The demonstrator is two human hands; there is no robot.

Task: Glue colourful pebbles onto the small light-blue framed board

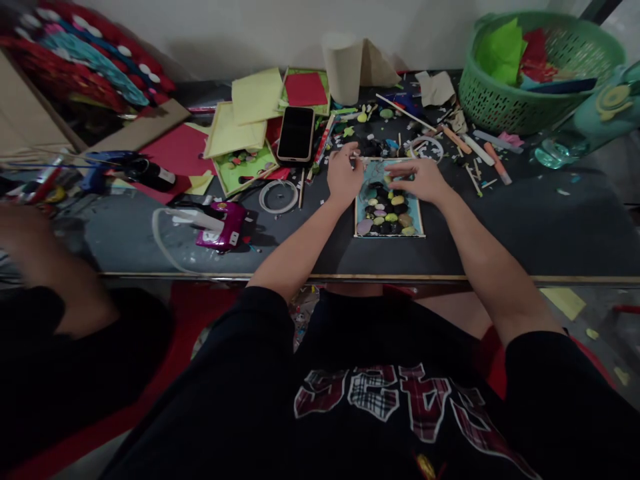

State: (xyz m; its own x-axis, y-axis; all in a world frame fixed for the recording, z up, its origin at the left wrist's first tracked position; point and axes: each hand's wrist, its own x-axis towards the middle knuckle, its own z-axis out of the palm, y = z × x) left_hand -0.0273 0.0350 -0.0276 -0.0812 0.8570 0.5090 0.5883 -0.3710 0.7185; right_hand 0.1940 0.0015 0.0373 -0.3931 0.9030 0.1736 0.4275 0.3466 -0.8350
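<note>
A small framed blue panel (370, 175) lies on the table in front of me, its lower half covered with rows of painted stones (391, 208) in black, yellow, green and purple. My left hand (346, 175) is at the panel's upper left corner, fingers bent; whether something small is between them cannot be made out. Over the panel's upper right part hovers my right hand (419, 180), its fingers spread a little apart and pointing left, with nothing visible in them. Dark stones (375, 147) sit just beyond the panel's top edge.
A phone (296, 135), yellow cards (256, 97), a purple power socket (223, 225) and a tape roll (279, 197) lie left. Behind stands a pale cup (343, 70). At right are a green basket (530, 110) and a bottle (590, 127). Another person's arm (45, 260) is far left.
</note>
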